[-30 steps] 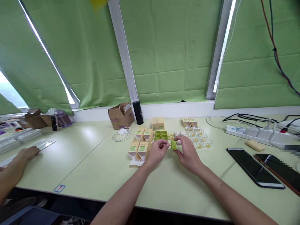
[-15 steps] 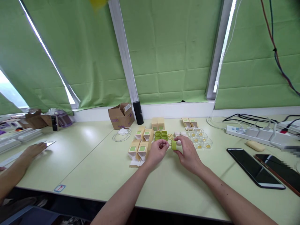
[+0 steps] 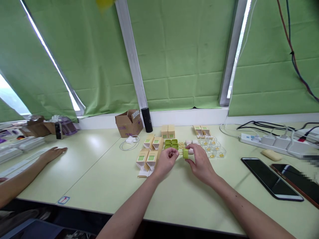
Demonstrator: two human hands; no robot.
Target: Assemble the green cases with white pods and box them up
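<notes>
My right hand (image 3: 200,162) grips a small green box (image 3: 185,153) between thumb and fingers, above the table. Just left of it, my left hand (image 3: 166,161) is pinched on something thin and pale at the box's left side, too small to name. Behind my hands stand several green containers (image 3: 171,143), with small yellowish pieces (image 3: 181,145) beside them. Open beige cartons with green labels (image 3: 147,157) are left of my left hand. Clear cups with yellow centres (image 3: 213,147) lie beyond my right hand.
A cardboard box (image 3: 129,124), a black cylinder (image 3: 147,120) and a white cable (image 3: 131,139) are at the back. To the right are two phones (image 3: 271,179) and a power strip (image 3: 271,141). Another person's hand (image 3: 53,154) rests on the table at the left.
My left hand has shifted very slightly away from the green box. The other person's hand has moved right and now lies flat, without the shiny flat item seen under it before.
</notes>
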